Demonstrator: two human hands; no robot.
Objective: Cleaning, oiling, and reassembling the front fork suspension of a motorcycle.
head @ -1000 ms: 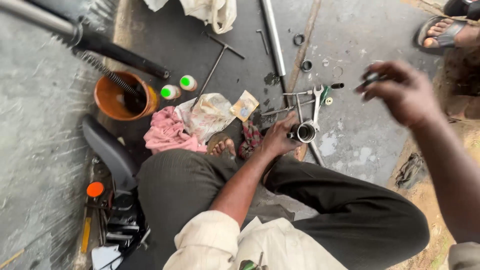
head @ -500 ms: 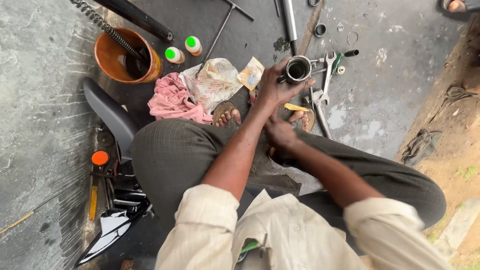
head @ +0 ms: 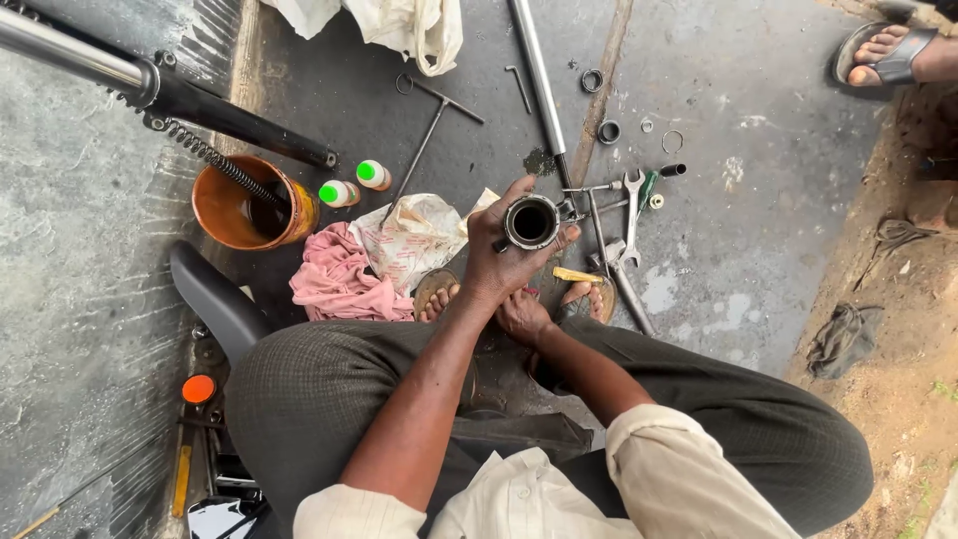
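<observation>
The metal tube (head: 530, 222) shows only its open mouth; the left hand (head: 504, 255) wraps its body, so its length cannot be told. The right hand (head: 523, 316) sits beneath at 6 o'clock, its fingers and grip hidden. At 11 o'clock the long fork leg (head: 150, 85) runs off the frame. At 1 o'clock a sandalled foot (head: 888, 52) is cut by the edge.

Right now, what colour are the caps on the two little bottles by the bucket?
Bright green caps on white bottles, beside the orange bucket; the head view shows them.
</observation>
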